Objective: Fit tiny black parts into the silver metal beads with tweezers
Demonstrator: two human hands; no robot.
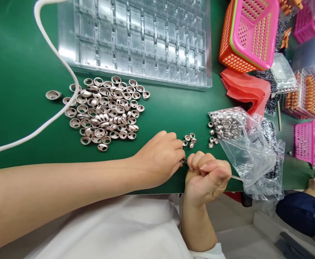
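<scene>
My left hand (160, 158) is closed, its fingertips pinched on a small silver metal cup (183, 160) with a hole in it. Most of that cup is hidden by the fingers. In a fist beside it, my right hand (208, 172) grips a thin rod-like tool (237, 177). The tool's dark tip reaches the cup, while its pale end sticks out to the right. Just above the hands lies a small cluster of silver cups (192, 137). A large pile of similar, bigger-looking cups (103, 111) is spread to the left on the green table (168, 108).
A clear compartment tray (136, 75) lies at the back, and a white cable (52, 45) crosses the left. On the right are a plastic bag of small metal parts (227, 124), red cloth (249, 88), stacked baskets (274, 36) and a pink basket (303, 144). Another person's arm (297, 212) shows lower right.
</scene>
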